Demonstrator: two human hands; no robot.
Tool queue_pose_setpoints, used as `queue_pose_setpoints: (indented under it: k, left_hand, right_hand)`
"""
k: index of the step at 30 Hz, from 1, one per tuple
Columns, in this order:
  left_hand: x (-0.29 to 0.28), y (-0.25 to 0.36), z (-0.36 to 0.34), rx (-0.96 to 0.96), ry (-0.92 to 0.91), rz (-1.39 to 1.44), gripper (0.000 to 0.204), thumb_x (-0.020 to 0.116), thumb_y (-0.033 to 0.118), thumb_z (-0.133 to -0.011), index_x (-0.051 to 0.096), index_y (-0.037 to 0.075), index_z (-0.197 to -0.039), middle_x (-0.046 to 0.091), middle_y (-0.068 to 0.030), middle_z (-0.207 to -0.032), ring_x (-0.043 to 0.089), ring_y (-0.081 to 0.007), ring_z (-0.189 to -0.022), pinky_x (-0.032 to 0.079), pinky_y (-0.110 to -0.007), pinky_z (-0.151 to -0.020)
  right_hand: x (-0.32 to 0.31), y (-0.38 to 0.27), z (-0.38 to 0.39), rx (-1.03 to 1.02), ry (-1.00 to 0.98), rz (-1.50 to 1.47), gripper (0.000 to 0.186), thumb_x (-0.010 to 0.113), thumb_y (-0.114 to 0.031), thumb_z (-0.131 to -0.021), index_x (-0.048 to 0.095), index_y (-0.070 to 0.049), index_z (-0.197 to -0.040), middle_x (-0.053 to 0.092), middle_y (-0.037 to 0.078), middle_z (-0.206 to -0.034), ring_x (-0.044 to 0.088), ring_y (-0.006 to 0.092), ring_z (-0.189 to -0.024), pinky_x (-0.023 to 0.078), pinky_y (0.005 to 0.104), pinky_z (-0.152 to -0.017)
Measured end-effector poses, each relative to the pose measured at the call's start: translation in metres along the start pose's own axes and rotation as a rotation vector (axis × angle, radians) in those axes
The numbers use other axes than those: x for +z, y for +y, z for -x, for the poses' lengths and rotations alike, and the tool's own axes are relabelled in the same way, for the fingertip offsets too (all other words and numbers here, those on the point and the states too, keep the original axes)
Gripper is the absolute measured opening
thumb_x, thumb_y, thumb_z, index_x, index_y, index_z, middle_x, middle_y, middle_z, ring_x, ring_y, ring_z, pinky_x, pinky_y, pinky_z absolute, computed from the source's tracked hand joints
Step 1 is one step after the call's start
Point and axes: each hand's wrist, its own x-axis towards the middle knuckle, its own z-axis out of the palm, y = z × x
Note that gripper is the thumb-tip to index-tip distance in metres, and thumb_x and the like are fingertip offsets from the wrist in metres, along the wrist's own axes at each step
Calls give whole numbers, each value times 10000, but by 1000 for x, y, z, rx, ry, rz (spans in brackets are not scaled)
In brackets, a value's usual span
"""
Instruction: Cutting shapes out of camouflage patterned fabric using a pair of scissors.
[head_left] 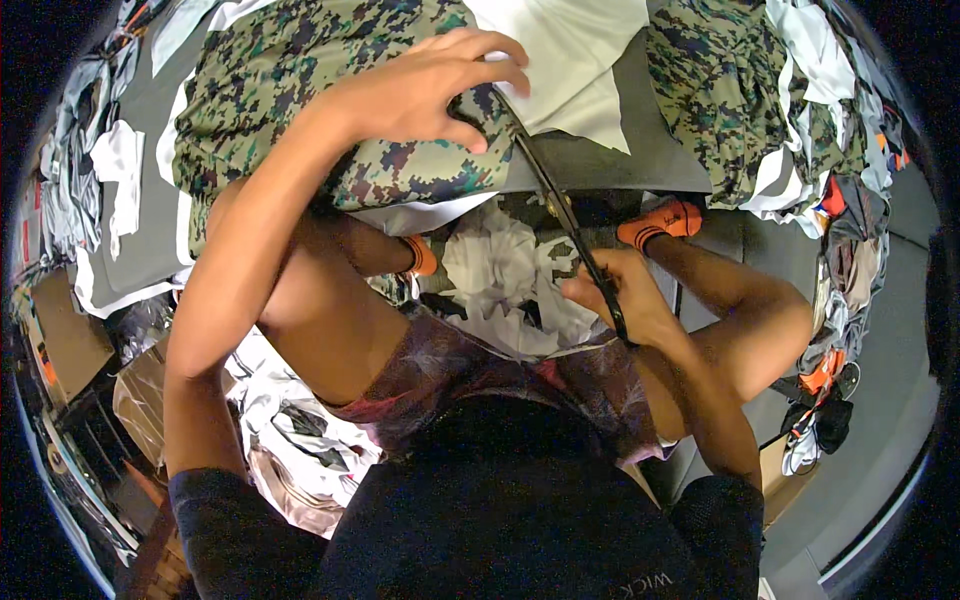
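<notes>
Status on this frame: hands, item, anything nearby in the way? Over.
Left hand open over camouflage cloth. Right hand gripping long dark rod, far end near left hand, contact unclear. White cloth beside that end, not visibly blocking.

Slim black tool [581,246], slanted, camouflage cloth [275,95], spread

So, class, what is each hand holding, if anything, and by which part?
The right hand grips a long, thin black object near its lower end in the picture. The left hand is spread open, with no hold visible.
</notes>
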Motion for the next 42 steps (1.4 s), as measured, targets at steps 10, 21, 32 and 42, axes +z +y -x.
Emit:
queue_pose_setpoints:
  k: [10, 21, 32, 42]
  left_hand:
    - [23, -18, -1, 144, 172, -90, 799, 669, 503, -763, 384, 193, -1442, 263, -32, -1548, 196, -301, -1436, 192, -473, -1167]
    - [23, -17, -3, 69, 172, -98, 826, 655, 536, -775, 350, 205, -1467, 247, -20, -1558, 182, -292, -1445, 196, -487, -1148]
    - [25, -18, -3, 85, 197, -121, 818, 657, 534, -777, 358, 209, -1466, 258, -16, -1556, 186, -282, -1446, 193, -479, -1144]
    - [25, -18, -5, 69, 201, -136, 829, 662, 563, -758, 376, 225, -1459, 255, -5, -1557, 175, -275, -1450, 176, -476, -1154]
  right_hand:
    - [-2, -3, -2, -10, 19, 3, 390, 750, -315, -801, 542, -52, -602, 414, -17, -524, 341, 110, -494, 280, 276, -464]
    - [-14, -11, -1, 69, -35, -98, 419, 721, -326, -830, 514, -61, -581, 397, -42, -546, 331, 78, -520, 268, 257, -464]
    - [-15, -8, -2, 72, -55, -70, 413, 717, -309, -829, 505, -57, -580, 386, -44, -540, 322, 85, -513, 276, 265, -462]
    - [-13, -12, 0, 48, -31, 18, 377, 714, -281, -823, 518, -56, -594, 395, -35, -527, 322, 91, -493, 277, 259, -456]
